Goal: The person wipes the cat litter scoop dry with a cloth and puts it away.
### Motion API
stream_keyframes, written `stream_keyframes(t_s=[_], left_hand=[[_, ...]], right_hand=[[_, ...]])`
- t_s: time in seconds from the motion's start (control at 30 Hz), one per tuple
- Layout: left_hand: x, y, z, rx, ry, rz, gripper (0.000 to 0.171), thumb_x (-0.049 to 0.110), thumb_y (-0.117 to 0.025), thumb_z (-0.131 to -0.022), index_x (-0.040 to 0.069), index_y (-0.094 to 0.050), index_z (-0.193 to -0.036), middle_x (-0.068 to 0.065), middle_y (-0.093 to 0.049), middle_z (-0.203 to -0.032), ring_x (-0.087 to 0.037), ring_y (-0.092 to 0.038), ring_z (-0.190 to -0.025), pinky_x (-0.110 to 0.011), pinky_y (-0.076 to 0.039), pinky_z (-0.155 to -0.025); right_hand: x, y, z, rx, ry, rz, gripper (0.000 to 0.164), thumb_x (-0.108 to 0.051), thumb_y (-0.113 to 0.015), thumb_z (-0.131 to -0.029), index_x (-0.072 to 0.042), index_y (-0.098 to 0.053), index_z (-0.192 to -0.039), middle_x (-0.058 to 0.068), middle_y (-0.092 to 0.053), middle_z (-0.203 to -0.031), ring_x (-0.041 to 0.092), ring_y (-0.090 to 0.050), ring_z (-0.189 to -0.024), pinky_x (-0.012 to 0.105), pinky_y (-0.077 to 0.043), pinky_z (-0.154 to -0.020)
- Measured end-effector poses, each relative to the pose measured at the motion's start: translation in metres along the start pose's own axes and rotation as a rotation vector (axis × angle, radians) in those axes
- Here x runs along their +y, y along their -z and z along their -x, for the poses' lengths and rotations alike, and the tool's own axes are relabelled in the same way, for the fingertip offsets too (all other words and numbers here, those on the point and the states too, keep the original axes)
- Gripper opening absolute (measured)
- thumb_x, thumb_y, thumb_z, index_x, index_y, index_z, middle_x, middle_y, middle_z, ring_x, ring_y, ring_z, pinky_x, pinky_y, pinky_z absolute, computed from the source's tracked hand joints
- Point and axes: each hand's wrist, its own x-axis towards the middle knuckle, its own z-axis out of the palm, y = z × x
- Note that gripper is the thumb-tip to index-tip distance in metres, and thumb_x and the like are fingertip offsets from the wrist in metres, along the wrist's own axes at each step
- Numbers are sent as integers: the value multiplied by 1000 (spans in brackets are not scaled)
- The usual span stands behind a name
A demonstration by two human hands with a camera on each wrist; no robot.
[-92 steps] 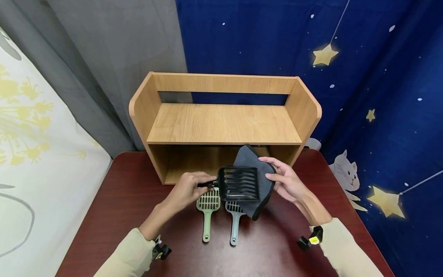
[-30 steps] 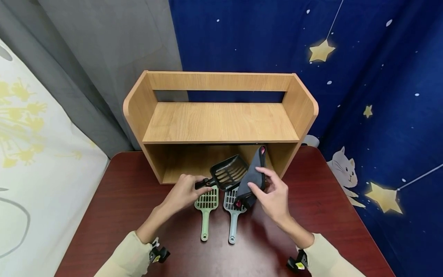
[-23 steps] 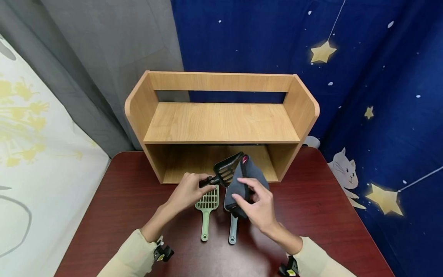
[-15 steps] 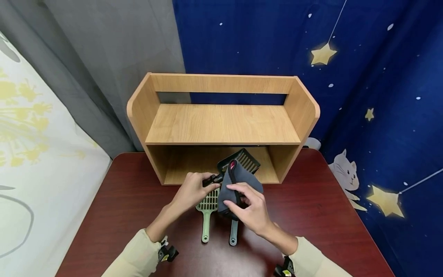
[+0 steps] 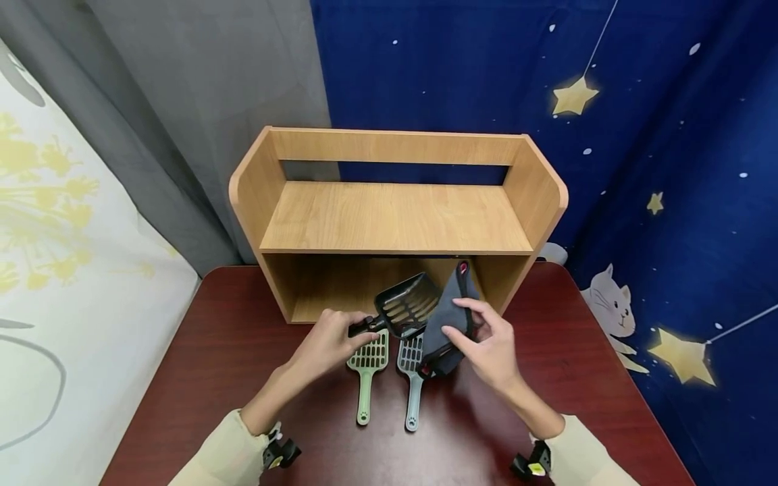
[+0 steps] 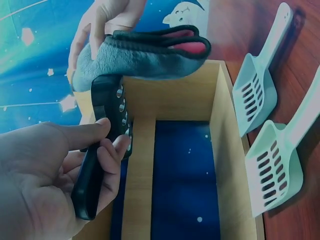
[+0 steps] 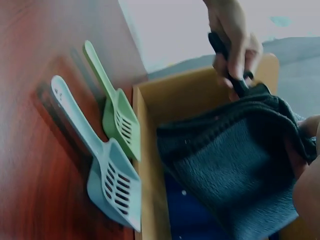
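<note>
My left hand [image 5: 328, 341] grips a black slotted litter scoop [image 5: 394, 297] by its handle, holding it up before the shelf's lower opening. My right hand [image 5: 494, 344] pinches a folded grey cloth [image 5: 448, 312] with black edging, and pink shows inside its folds in the left wrist view. The cloth lies against the right end of the scoop's head. In the right wrist view the cloth [image 7: 235, 175] hides most of that head. Below on the table rest a green litter scoop [image 5: 365, 385] and a pale blue litter scoop [image 5: 414, 398], handles toward me.
A two-tier wooden shelf [image 5: 395, 219] stands at the back of the dark red table [image 5: 486, 445]. Grey and blue curtains [image 5: 437, 61] hang behind it, and a white cloth with yellow print [image 5: 79, 324] is on the left.
The cloth has slid back and forth along the black scoop, moving from its neck to the right end since half a second ago. The scoop has tilted; both hands keep their hold.
</note>
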Motion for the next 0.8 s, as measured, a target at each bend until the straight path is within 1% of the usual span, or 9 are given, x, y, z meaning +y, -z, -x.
stream_keyframes(t_s=[0.07,0.17,0.23,0.33,0.43,0.53,0.6,0.67,0.8], left_hand=[[0,2,3,-4,-13,-5,13,11,-84,-90,6,-81,-101,3,-76,-84,5,-32,-57,-19,-40,-60],[1,7,6,-7,-26,-21,13,11,-84,-90,7,-81,-102,4,-75,-83,4,-32,-58,-20,-40,-60],[2,10,9,-4,-28,-35,12,11,-85,-90,8,-80,-101,7,-74,-81,4,-33,-59,-20,-41,-60],[4,14,11,-12,-31,-45,12,12,-85,-90,8,-80,-100,8,-70,-75,5,-30,-57,-20,-39,-60],[6,20,11,-8,-48,-40,16,12,-86,-90,6,-81,-104,3,-76,-82,5,-33,-58,-20,-42,-61],[9,31,8,22,-72,-38,23,10,-86,-88,4,-81,-110,-3,-81,-98,2,-47,-65,-22,-48,-66],[11,40,5,46,-77,-42,27,8,-87,-88,3,-81,-113,-6,-81,-104,-2,-55,-71,-24,-50,-67],[13,49,0,69,-71,-47,28,8,-86,-88,2,-80,-115,-7,-81,-106,-6,-59,-76,-26,-51,-69],[18,66,-10,119,-34,-50,29,9,-86,-89,3,-80,-117,-7,-80,-108,-9,-60,-77,-28,-50,-70]], right_hand=[[-1,8,-2,-6,-28,-28,50,20,-80,-80,12,-65,-126,19,-77,-104,15,-77,-89,28,-62,-73],[-3,18,-6,-15,-35,-42,52,23,-79,-79,14,-63,-127,8,-78,-105,14,-77,-90,27,-62,-73],[-3,25,-7,-26,-33,-47,53,26,-78,-78,15,-63,-127,4,-78,-106,13,-77,-91,26,-62,-73],[-3,35,-9,-40,-41,-52,53,28,-77,-76,16,-62,-126,2,-77,-105,12,-75,-91,25,-61,-74],[-2,46,-12,-70,-67,-64,53,29,-77,-75,18,-62,-124,3,-77,-106,12,-75,-93,25,-61,-77],[-3,59,-16,-123,-96,-77,52,28,-77,-75,19,-62,-124,4,-77,-108,13,-75,-95,26,-61,-80],[-3,68,-18,-163,-113,-91,52,28,-77,-75,19,-61,-124,5,-77,-108,14,-74,-96,26,-61,-81],[-4,78,-20,-200,-129,-87,52,28,-77,-76,19,-61,-124,5,-77,-109,14,-73,-95,26,-61,-81],[-7,97,-26,-267,-172,-50,50,26,-78,-76,15,-64,-123,5,-77,-109,13,-73,-93,24,-60,-79]])
